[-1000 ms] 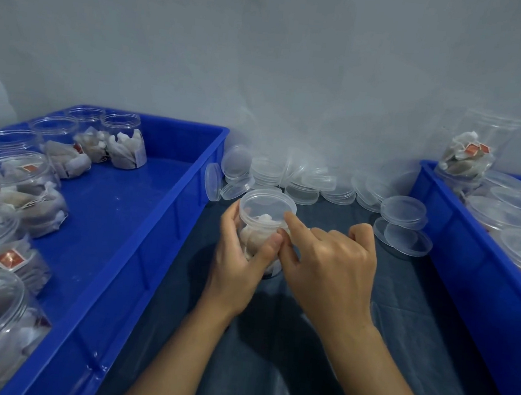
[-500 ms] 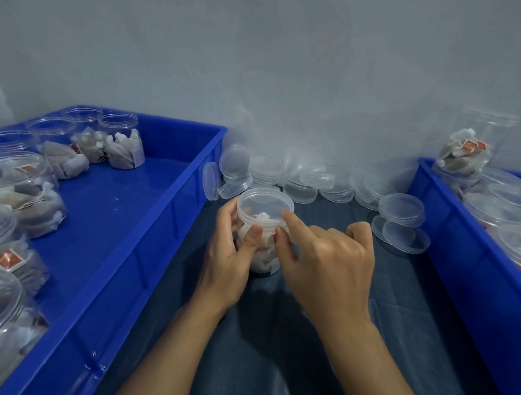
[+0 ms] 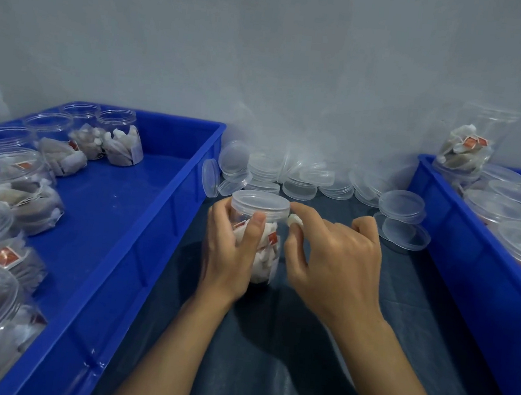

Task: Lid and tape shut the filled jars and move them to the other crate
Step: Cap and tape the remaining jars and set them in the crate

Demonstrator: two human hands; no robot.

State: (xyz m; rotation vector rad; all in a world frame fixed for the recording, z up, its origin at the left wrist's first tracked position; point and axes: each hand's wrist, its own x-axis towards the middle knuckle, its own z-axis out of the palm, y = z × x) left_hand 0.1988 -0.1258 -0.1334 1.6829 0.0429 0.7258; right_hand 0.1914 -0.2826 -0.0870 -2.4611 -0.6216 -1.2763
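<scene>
A clear jar [image 3: 269,250] of white sachets stands on the dark cloth between two blue crates, its clear lid [image 3: 260,201] in place. My left hand [image 3: 230,255] grips the jar from the left, thumb across its front. My right hand [image 3: 337,263] is at the jar's right side, where forefinger and thumb pinch a small pale bit that looks like tape [image 3: 295,222] just under the lid. The left crate [image 3: 138,242] holds several filled jars without lids [image 3: 120,144]. Lidded jars [image 3: 509,204] fill the right crate [image 3: 471,261].
Loose clear lids [image 3: 306,179] lie heaped along the wall behind the jar, with a few more [image 3: 404,209] beside the right crate. A tall filled jar [image 3: 467,145] stands at that crate's back corner. Dark cloth [image 3: 285,344] covers the surface near me.
My right hand's fingertips have slid from the jar's front round to its right side under the lid. My left thumb has shifted across the front, and the jar sits slightly further from me.
</scene>
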